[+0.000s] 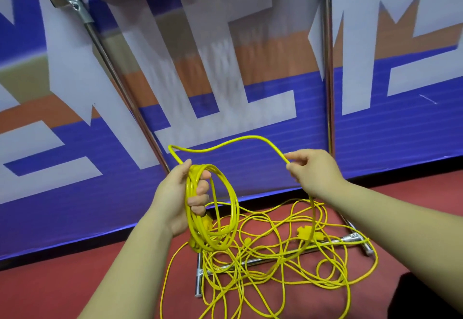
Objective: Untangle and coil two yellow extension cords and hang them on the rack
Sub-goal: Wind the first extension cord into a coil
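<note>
Two hands coiling a yellow cord.
Left hand (180, 193) grips the coil (213, 208); right hand (313, 171) pinches its raised strand (225, 143).

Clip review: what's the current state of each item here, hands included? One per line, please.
left hand, grips the coil's loops.
right hand, pinches the free strand leading to the coil.
coil, partly wound, hangs from the left hand.
loose cord, tangled on the floor over the rack's base.
rack, upright, no cord on its visible part.
</note>
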Demonstrator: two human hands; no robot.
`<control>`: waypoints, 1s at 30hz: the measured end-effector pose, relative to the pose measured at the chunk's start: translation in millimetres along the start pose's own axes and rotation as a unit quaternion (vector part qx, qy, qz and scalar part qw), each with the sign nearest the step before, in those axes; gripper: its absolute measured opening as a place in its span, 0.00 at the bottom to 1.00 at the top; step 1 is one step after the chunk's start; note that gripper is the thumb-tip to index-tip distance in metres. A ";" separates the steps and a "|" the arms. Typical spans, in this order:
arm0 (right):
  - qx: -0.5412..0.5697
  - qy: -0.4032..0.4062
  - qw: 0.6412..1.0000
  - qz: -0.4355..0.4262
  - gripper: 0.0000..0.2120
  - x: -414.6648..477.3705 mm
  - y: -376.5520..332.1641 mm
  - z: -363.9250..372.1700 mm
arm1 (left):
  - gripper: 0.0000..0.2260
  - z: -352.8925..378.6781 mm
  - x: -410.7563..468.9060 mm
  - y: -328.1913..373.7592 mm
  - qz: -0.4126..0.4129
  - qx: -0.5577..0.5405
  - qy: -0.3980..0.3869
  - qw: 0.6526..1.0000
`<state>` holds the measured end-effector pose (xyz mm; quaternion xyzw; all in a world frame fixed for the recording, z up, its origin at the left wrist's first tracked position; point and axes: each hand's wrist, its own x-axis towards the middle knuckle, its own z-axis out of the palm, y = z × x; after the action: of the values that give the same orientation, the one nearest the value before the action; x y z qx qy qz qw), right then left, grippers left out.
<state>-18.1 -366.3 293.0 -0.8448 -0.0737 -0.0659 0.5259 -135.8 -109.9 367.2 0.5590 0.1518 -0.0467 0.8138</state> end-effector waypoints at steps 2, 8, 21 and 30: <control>-0.081 -0.032 0.996 -0.007 0.10 -0.6 7.1 2.0 | 0.23 -0.5 -2.1 4.0 0.009 0.014 -0.016 1.000; -0.255 -0.166 0.951 -0.047 0.11 -11.5 13.5 13.0 | 0.23 -0.9 -5.5 1.8 0.014 0.151 0.043 0.988; -0.383 -0.391 0.823 -0.154 0.18 -40.7 3.3 43.2 | 0.16 -21.0 2.8 -9.0 0.084 0.285 0.137 0.945; -0.279 -0.477 0.801 -0.230 0.12 -50.9 -30.7 25.4 | 0.10 -17.6 9.0 -12.2 0.134 0.084 0.091 0.983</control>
<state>-73.1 -332.9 299.2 -0.8381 -0.4855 0.2089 0.1349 -133.7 -97.4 347.7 0.6426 0.1443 0.1008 0.7457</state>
